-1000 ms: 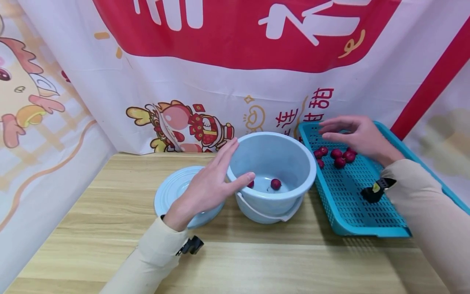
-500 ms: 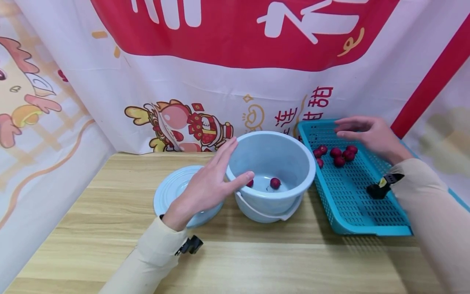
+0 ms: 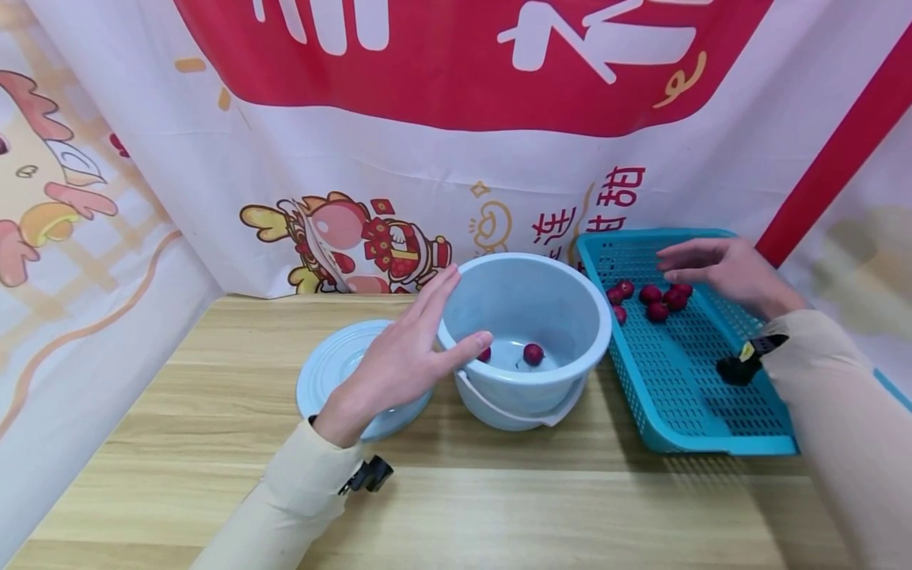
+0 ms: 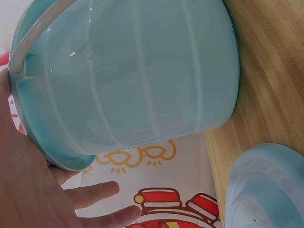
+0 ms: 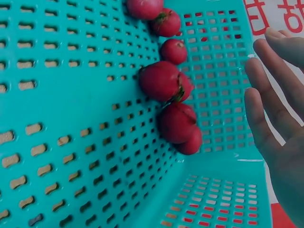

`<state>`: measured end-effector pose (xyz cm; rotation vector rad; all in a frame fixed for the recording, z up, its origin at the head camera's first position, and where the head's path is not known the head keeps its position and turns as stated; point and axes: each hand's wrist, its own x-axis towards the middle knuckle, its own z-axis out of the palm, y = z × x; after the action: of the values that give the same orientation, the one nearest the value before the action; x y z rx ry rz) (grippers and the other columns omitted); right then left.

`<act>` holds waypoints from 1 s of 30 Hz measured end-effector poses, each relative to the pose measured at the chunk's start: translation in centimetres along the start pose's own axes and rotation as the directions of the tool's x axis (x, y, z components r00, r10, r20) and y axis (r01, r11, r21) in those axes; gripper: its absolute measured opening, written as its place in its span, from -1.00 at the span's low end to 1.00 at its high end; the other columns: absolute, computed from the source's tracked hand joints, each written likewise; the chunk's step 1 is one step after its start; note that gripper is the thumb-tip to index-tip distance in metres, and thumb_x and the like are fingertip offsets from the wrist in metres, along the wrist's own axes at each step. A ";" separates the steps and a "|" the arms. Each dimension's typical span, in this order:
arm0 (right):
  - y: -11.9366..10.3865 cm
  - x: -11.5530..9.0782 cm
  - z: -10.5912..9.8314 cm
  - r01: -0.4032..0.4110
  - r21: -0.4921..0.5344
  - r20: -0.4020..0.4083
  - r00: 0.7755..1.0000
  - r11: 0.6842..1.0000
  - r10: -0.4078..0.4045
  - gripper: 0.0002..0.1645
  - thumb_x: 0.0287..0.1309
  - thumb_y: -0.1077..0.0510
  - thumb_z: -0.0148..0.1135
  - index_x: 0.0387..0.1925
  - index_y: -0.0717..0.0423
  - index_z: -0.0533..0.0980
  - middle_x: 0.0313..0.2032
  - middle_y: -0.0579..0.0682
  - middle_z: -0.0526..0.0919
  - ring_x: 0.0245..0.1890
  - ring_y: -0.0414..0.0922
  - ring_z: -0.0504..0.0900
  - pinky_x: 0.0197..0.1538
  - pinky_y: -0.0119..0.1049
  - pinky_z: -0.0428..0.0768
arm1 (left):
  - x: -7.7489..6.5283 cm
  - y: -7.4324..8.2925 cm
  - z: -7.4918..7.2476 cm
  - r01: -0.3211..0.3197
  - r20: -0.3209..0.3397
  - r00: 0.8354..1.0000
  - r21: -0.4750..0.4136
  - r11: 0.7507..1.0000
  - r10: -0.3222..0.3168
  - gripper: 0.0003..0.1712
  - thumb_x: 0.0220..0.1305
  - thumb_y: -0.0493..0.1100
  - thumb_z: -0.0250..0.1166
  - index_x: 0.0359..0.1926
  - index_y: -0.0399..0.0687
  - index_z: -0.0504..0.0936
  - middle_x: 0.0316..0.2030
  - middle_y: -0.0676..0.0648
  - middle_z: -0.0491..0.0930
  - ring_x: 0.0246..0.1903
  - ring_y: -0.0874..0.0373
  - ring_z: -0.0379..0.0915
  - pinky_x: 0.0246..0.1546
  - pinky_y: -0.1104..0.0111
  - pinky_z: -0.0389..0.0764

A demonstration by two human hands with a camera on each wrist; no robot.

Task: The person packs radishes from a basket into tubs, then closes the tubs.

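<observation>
My left hand [image 3: 402, 360] rests at the left rim of a light blue bucket [image 3: 527, 378], its fingers straight and thumb over the edge. Two dark red radishes show on the bucket's floor, one radish [image 3: 533, 354] in full and the other partly behind my thumb. My right hand [image 3: 741, 273] hovers over the far end of a teal basket [image 3: 677, 412], fingers loosely bent and nothing in them. Several radishes [image 5: 175, 121] lie bunched below it, some with short green stems in the right wrist view. In the left wrist view, the bucket's handle [image 4: 42, 21] hangs from its rim.
A light blue lid [image 3: 324, 380] lies on the wooden table [image 3: 178, 419] left of the bucket, partly under my left forearm in the head view. The basket stands close to the bucket's right side. A printed curtain [image 3: 356, 150] hangs behind everything.
My right hand has drifted to the right and slightly down over the basket, away from the bucket. My left hand stays at the bucket's rim, and the radishes have not moved.
</observation>
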<state>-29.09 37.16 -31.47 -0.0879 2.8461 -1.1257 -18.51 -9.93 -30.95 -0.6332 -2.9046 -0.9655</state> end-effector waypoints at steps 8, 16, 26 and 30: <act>1.5 0.2 0.4 -0.018 -0.005 0.058 0.998 1.000 0.018 -0.28 0.41 0.00 0.40 0.51 0.00 0.41 0.43 0.28 0.51 0.34 0.17 0.53 0.19 -0.04 0.73 | 0.0 0.0 0.0 -0.001 0.001 1.000 0.003 1.000 0.001 0.12 0.35 0.62 0.03 0.73 0.41 -0.17 0.72 0.31 -0.25 0.68 -0.05 0.03 0.44 -0.38 0.36; 2.6 0.4 0.6 -0.038 -0.021 0.125 0.991 0.999 0.041 -0.27 0.41 0.13 0.38 0.51 0.17 0.39 0.41 0.37 0.50 0.33 0.25 0.50 0.17 0.08 0.74 | 0.0 0.0 0.0 -0.006 0.002 1.000 -0.001 1.000 0.006 0.12 0.35 0.63 0.03 0.73 0.41 -0.17 0.72 0.31 -0.25 0.68 -0.03 0.01 0.45 -0.37 0.34; 3.4 0.9 1.2 -0.043 -0.100 0.190 0.980 0.994 0.062 -0.34 0.38 0.08 0.41 0.43 0.15 0.51 0.42 0.39 0.48 0.40 0.38 0.33 0.16 0.17 0.68 | 0.0 0.0 0.0 -0.006 0.002 1.000 0.000 1.000 0.006 0.12 0.35 0.63 0.03 0.73 0.41 -0.17 0.72 0.32 -0.26 0.68 -0.03 0.03 0.45 -0.37 0.35; 3.4 1.1 1.4 -0.056 -0.122 0.200 0.976 0.991 0.080 -0.36 0.37 0.10 0.42 0.41 0.14 0.53 0.42 0.40 0.47 0.41 0.42 0.31 0.17 0.19 0.67 | -0.1 0.0 0.0 -0.005 0.000 1.000 0.002 1.000 0.005 0.12 0.35 0.63 0.03 0.73 0.42 -0.17 0.71 0.34 -0.26 0.67 -0.04 0.04 0.44 -0.37 0.35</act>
<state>-30.16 38.58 -34.92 -0.1062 2.7064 -0.8822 -18.46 -9.96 -30.99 -0.6395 -2.9024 -0.9619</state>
